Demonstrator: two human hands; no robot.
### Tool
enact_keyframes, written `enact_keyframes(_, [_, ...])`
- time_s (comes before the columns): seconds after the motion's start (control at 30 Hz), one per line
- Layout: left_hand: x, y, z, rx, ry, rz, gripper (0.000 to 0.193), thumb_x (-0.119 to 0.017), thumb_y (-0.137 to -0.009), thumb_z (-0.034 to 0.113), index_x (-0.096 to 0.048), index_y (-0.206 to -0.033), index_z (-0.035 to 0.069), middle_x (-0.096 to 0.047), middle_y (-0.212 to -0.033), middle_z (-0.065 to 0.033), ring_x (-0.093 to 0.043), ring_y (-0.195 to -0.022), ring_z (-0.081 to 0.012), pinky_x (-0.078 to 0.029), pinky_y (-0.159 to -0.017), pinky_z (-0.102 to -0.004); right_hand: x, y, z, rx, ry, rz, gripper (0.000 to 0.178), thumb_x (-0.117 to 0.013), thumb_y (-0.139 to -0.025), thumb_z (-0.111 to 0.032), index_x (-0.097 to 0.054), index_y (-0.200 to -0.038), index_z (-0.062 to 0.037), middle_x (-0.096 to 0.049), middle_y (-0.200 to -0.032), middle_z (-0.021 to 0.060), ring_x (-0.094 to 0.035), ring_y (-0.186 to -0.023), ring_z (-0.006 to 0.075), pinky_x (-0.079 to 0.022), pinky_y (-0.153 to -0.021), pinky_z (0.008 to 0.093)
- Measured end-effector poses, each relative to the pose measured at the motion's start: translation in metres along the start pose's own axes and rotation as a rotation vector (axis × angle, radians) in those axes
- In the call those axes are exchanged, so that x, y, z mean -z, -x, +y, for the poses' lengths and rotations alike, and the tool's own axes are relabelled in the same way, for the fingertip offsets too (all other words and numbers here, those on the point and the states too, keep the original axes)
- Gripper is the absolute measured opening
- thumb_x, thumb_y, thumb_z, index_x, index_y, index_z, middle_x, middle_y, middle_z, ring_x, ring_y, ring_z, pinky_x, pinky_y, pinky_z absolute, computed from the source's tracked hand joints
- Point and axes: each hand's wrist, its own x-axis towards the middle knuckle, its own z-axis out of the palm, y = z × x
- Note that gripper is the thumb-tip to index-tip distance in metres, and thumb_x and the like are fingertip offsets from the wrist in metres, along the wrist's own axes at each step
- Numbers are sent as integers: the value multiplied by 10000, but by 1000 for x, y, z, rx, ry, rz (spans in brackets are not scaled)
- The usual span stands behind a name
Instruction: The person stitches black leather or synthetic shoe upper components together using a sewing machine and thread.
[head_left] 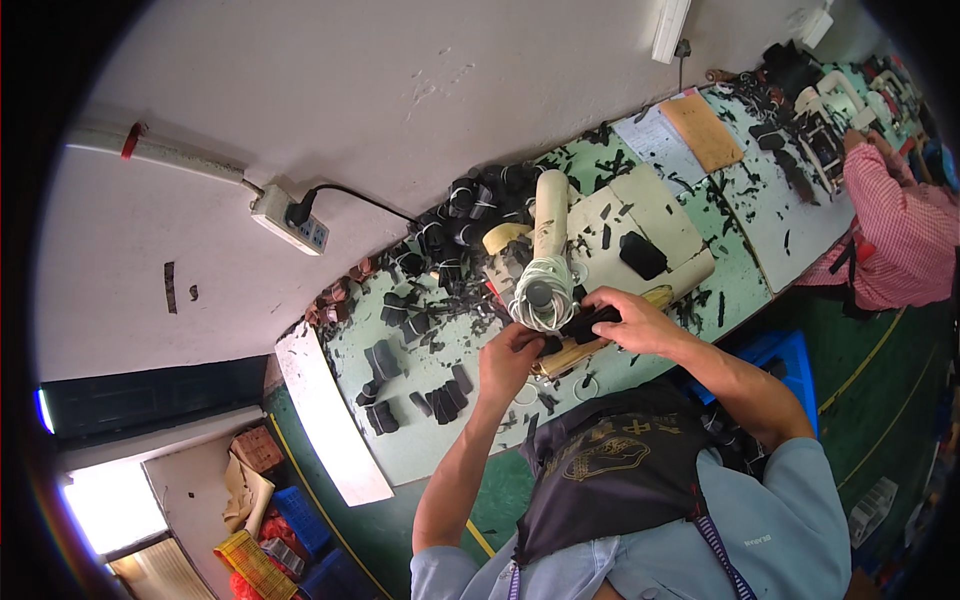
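Note:
A small black piece of what looks like leather or fabric (592,325) is between my hands, close to the table's front edge. My right hand (632,322) is closed on it with thumb and fingers. My left hand (508,362) pinches dark material beside it; whether this is the same piece I cannot tell. Just beyond my fingers, a pale cylindrical arm (550,215) of a cream machine (660,215) carries many white rubber bands (543,300) looped round its end. Under my hands lies a yellowish wooden strip (570,357), partly covered by them. Another black piece (642,256) rests on the machine.
Black bundles (445,402) lie on the littered green table (360,330), with more heaped by the wall (470,200). A power strip (290,222) hangs on the wall. At right, a co-worker's checked sleeve (895,220) shows. A blue crate (785,365) stands beside me.

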Motion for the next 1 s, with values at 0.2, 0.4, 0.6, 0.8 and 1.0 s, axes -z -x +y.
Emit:
enact_keyframes(0.2, [-12, 7, 12, -69, -196, 178, 208, -708, -854, 92, -696, -1049, 21, -754, -925, -114, -734, -840, -197, -556, -743, -319, 2, 2, 4, -50, -51, -111, 225, -653, -885, -94, -644, -1097, -20, -646, -1073, 134, -697, -819, 207, -540, -741, 342])
enact_keyframes(0.4, [-32, 9, 2, -178, -294, 263, 175, -686, -866, 90, -673, -1018, 5, -745, -923, -130, -725, -813, -219, -552, -745, -341, -1, 1, -6, 24, -15, -28, 222, -639, -897, -84, -628, -1106, -11, -606, -1166, 150, -693, -828, 211, -541, -735, 334])
enact_keyframes(0.6, [-59, 70, -1, 25, 164, 31, 398, -679, -923, 147, -612, -1269, -38, -709, -1088, -169, -712, -964, -211, -566, -801, -332, -30, 33, 11, -74, -777, -7, 360, -568, -960, -19, -528, -1318, -38, -593, -1223, 77, -634, -1038, 163, -567, -829, 296])
enact_keyframes(0.8, [-72, 81, 7, -139, 50, 43, 585, -607, -972, 135, -361, -1466, -60, -618, -1283, -210, -634, -1148, -259, -507, -958, -355, -66, 50, -4, -199, -1117, 1, 380, -499, -1010, -54, -484, -1389, -37, -574, -1282, 94, -580, -1138, 167, -484, -1003, 334])
enact_keyframes(1.0, [-77, 85, 11, -345, -358, 197, 649, -545, -940, 67, -255, -1502, -77, -458, -1400, -313, -496, -1271, -450, -436, -1043, -463, -94, 51, 0, -214, -1280, -48, 365, -409, -1056, -122, -463, -1401, -15, -557, -1288, 87, -543, -1170, 184, -438, -1017, 328])
